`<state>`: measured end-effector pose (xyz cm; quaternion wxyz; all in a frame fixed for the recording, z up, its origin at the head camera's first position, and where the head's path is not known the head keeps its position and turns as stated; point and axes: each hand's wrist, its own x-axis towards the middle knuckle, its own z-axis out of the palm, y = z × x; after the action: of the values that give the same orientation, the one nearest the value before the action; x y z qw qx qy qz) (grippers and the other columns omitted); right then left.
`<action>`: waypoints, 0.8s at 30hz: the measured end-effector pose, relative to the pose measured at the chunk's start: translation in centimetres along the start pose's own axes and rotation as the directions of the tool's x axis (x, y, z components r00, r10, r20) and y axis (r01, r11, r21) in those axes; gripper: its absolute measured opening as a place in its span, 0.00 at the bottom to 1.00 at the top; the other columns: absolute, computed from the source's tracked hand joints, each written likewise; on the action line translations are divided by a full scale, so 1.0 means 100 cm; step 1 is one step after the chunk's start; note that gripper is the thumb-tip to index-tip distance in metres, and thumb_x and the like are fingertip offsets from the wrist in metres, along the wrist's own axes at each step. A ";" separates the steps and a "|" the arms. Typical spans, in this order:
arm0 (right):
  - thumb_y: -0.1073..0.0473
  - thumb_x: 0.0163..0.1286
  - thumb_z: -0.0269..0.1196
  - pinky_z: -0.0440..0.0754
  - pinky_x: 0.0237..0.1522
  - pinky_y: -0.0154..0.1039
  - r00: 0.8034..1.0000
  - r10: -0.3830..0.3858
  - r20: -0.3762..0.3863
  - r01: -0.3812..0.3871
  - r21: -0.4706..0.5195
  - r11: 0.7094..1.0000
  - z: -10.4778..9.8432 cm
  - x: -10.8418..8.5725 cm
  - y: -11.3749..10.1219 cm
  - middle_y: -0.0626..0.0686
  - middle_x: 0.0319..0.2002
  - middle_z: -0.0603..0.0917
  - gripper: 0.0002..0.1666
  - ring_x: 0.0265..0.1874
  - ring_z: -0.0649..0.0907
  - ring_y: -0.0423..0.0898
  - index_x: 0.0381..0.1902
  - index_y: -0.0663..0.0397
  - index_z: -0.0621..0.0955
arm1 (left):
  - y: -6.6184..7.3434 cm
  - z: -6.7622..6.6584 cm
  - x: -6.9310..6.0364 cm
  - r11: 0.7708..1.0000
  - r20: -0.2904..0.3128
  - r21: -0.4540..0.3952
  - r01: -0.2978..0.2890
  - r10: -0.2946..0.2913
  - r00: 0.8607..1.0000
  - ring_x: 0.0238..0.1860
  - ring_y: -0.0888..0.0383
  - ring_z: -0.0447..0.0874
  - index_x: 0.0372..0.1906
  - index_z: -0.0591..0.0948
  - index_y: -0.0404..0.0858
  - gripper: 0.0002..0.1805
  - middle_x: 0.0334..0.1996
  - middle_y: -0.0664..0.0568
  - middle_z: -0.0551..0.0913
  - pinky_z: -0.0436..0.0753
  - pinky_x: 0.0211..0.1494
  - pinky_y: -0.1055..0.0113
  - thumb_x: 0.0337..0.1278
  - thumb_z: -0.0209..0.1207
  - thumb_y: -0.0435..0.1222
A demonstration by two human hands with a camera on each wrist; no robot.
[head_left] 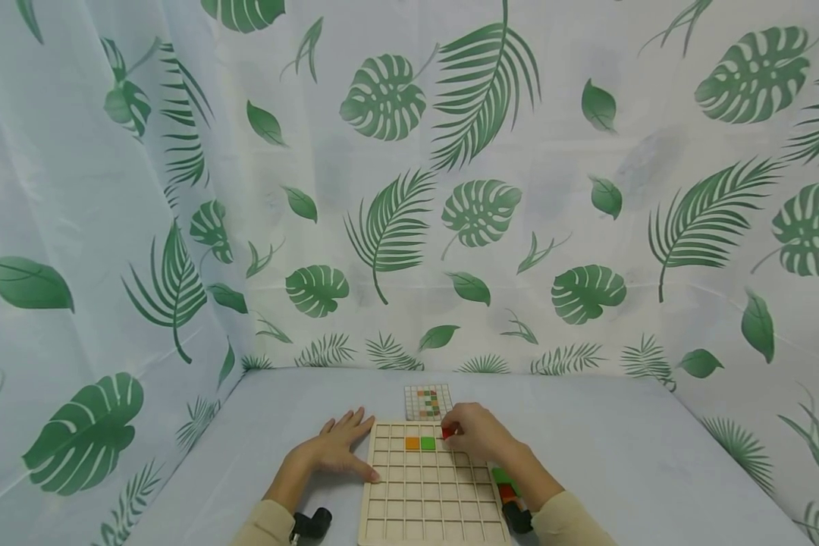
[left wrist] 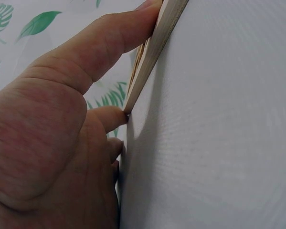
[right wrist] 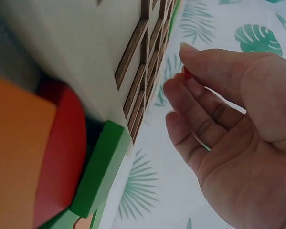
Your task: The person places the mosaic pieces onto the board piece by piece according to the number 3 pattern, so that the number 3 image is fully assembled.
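Observation:
A wooden grid board (head_left: pixel 409 493) lies on the table, with an orange square tile (head_left: pixel 412 444) and a green square tile (head_left: pixel 428 444) side by side in its upper rows. My right hand (head_left: pixel 474 432) pinches a red block (head_left: pixel 447 433) over the cell area right of the green tile; in the right wrist view only a bit of the red block (right wrist: pixel 187 73) shows between thumb and fingers. My left hand (head_left: pixel 334 447) lies spread at the board's left edge, its thumb on the rim. The left wrist view shows that thumb and a fingertip touching the board's side (left wrist: pixel 150 57).
Behind the board lies a small pattern card (head_left: pixel 428 402) with coloured squares on a grid. Along the board's right side, partly under my right forearm, are loose blocks: green (head_left: pixel 501 476), red (head_left: pixel 507 493) and orange. A leaf-print curtain (head_left: pixel 409 227) hangs behind the table.

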<state>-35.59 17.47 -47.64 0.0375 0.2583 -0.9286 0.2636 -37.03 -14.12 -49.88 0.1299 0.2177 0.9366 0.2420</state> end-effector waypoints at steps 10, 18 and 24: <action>0.66 0.62 0.75 0.79 0.34 0.38 1.000 0.018 0.017 -0.017 -0.056 0.998 0.003 0.001 -0.006 0.46 0.33 0.85 0.09 0.30 0.77 0.40 0.41 0.58 0.90 | -0.001 0.000 -0.001 1.000 -0.002 0.008 -0.009 0.009 1.000 0.85 0.39 0.43 0.82 0.60 0.40 0.65 0.84 0.39 0.50 0.42 0.84 0.34 0.40 0.74 0.64; 0.65 0.61 0.76 0.79 0.33 0.37 0.999 -0.028 0.023 0.030 -0.103 0.994 0.005 0.002 -0.003 0.44 0.31 0.85 0.06 0.30 0.76 0.37 0.37 0.55 0.90 | -0.002 0.000 0.000 1.000 0.000 0.002 -0.018 0.018 1.000 0.85 0.38 0.43 0.82 0.60 0.39 0.66 0.84 0.38 0.49 0.42 0.84 0.34 0.40 0.74 0.64; 0.64 0.61 0.77 0.79 0.33 0.37 0.999 -0.029 0.044 0.034 -0.104 0.994 0.004 0.003 -0.003 0.43 0.30 0.86 0.05 0.30 0.76 0.36 0.35 0.52 0.90 | -0.002 -0.002 -0.001 0.999 0.008 -0.006 -0.031 0.031 0.999 0.85 0.36 0.42 0.82 0.59 0.38 0.67 0.84 0.36 0.49 0.41 0.83 0.32 0.38 0.73 0.67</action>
<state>-35.66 16.95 -47.82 0.0353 0.2761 -0.9376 0.2085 -37.08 -14.39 -49.84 0.1304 0.2329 0.9318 0.2461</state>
